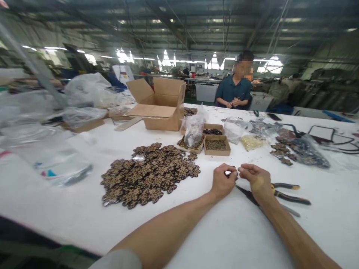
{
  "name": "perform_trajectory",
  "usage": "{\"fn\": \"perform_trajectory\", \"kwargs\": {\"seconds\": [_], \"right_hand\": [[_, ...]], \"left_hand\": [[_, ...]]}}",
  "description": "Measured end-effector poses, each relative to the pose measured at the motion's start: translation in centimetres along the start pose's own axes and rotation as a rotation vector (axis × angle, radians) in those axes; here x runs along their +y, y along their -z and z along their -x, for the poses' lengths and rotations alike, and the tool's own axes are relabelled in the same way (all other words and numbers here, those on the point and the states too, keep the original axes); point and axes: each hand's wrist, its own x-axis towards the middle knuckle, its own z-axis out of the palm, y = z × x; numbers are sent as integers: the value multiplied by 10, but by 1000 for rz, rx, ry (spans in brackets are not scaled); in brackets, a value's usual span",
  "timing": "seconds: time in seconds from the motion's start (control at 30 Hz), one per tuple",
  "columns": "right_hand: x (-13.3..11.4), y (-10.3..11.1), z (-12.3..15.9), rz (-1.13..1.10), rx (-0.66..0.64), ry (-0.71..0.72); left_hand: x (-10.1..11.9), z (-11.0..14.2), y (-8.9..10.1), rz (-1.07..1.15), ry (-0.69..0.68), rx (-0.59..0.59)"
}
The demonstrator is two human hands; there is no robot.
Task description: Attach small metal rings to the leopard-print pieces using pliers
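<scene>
I saw the left hand (223, 183) pinching a small dark piece (229, 176) over the desk (221, 231), toward its near edge, seemingly best held steady, but couldn't tell how closed the right hand's (258, 181) grip was beside it.

Open cardbd box (162, 124) on wht tbl (75, 216), co-worker (234, 90) opp.

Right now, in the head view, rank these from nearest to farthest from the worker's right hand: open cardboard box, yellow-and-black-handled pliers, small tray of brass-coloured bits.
From the right hand:
1. Yellow-and-black-handled pliers, immediately rightward.
2. Small tray of brass-coloured bits, ahead, leftward.
3. Open cardboard box, farther ahead and left.
</scene>
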Motion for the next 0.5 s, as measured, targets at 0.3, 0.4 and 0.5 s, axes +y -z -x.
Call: {"fn": "perform_trajectory", "kwargs": {"seconds": [0.3, 0.4, 0.5], "right_hand": [[3, -1, 1, 10, -35, 28], [0, 0, 1, 41, -75, 33], [-1, 5, -1, 58, -119, 30]], "left_hand": [[4, -2, 3, -67, -26, 13], [4, -2, 3, -49, 9, 18], [3, -3, 3, -3, 76, -6]]}}
